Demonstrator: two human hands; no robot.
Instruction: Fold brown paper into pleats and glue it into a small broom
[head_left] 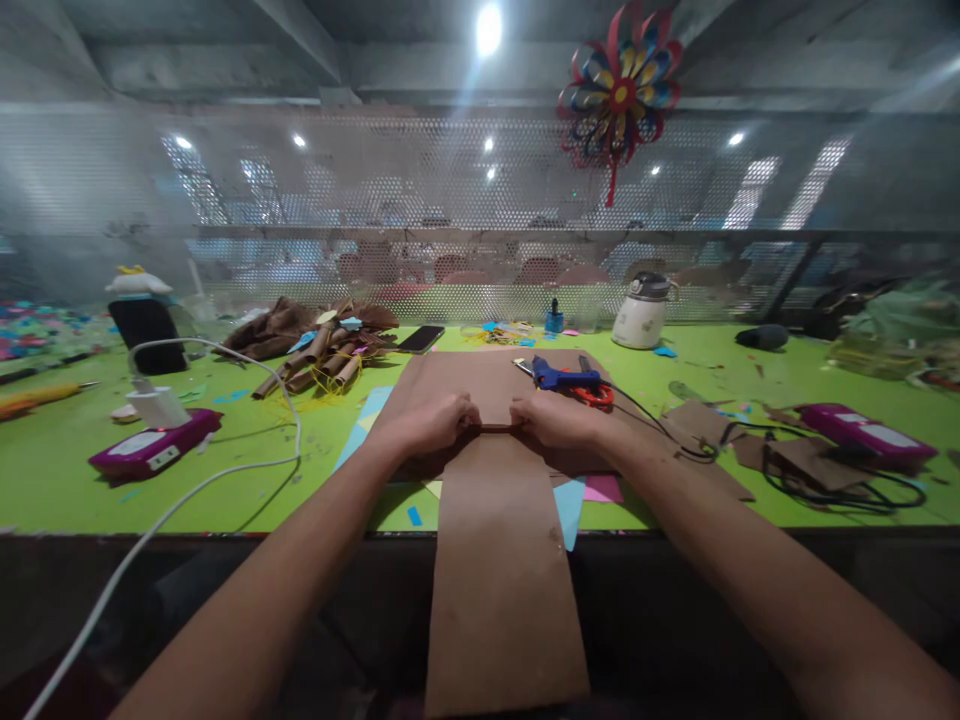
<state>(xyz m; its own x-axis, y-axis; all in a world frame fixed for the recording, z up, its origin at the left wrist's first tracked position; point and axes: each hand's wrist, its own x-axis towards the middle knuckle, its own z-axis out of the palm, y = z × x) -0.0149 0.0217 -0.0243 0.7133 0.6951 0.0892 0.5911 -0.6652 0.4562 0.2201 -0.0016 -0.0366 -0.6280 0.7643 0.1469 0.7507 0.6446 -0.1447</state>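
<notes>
A long strip of brown cardboard runs from under my hands down over the table's front edge. Its far end is bent into a narrow fold. My left hand pinches the left end of that fold, its fingers closed. At the right end, my right hand pinches the same fold in the same way. Both hands rest over a larger sheet of brown cardboard lying on the table. Just beyond my right hand lie a blue glue gun and red-handled scissors.
Rolled brown paper pieces lie at the back left near a phone. Purple power strips sit on both sides, with a white cable at left. A white jug stands at the back right. Black cord loops at right.
</notes>
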